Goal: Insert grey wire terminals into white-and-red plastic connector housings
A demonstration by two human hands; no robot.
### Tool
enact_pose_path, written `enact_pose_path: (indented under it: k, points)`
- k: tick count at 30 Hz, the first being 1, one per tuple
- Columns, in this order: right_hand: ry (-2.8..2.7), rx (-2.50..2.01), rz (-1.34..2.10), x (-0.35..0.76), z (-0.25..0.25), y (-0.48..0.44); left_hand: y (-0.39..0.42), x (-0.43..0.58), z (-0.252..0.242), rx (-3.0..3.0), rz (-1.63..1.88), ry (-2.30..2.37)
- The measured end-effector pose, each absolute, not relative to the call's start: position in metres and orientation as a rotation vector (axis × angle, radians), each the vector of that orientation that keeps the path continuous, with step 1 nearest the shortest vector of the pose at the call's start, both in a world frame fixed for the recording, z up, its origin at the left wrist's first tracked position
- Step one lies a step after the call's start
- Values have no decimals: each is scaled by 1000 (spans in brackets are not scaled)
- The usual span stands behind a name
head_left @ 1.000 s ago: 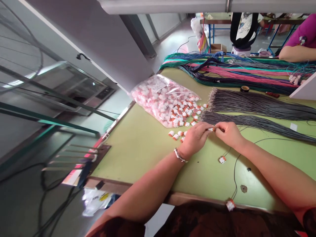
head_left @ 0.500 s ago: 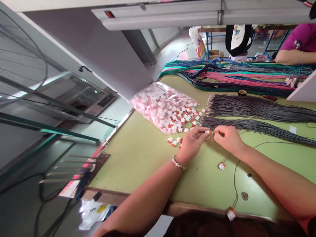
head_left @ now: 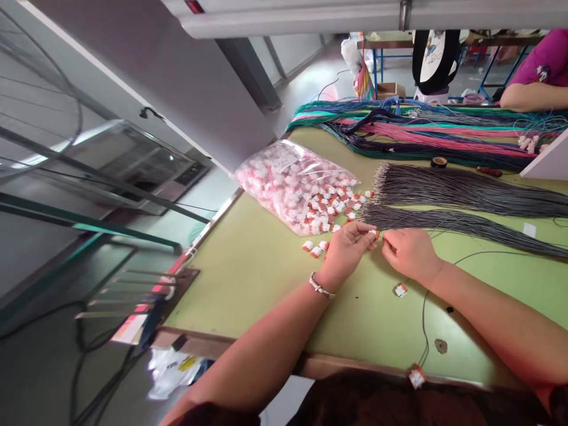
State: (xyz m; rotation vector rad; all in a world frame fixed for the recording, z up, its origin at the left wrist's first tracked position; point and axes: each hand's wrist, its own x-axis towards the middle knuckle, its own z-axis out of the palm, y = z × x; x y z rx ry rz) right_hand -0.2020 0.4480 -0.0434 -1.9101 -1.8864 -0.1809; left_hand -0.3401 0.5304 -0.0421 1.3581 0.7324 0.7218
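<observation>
White-and-orange plug connector (head_left: 374, 234), head view, pinched between thumb and fingers of left hand (head_left: 347, 251) above green tabletop (head_left: 248, 278); right hand (head_left: 412, 251) just beside it, fingers curled, whether pinching anything cannot be told; grey wire bundle (head_left: 448, 223) lies beyond.

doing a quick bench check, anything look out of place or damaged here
Two things, mildly. A wired connector sits at the front edge of the table, seeming to poke past it, so it might get knocked. Near it, a rough greyish-brown patch marks the table; whether damage or dirt, I can't tell.
</observation>
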Motion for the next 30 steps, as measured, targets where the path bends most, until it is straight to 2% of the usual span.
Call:
enact_pose_path:
  k: [3,9,14,20,30]
  points:
    - [-1892,-1904,-215,-201,-45,447,529,-340,-42,1374,713,740]
    - [-1791,-1895,-33,-194,-42,452,530,-340,-43,1351,690,694]
    - [-1872,-1848,-149,-201,-41,448,532,-341,-46,1363,739,691]
    - [-1684,-1879,-10,-194,-39,450,533,-340,-44,1313,687,540]
    - [-1879,-1948,-76,-196,-38,450,533,-343,-47,1373,684,633]
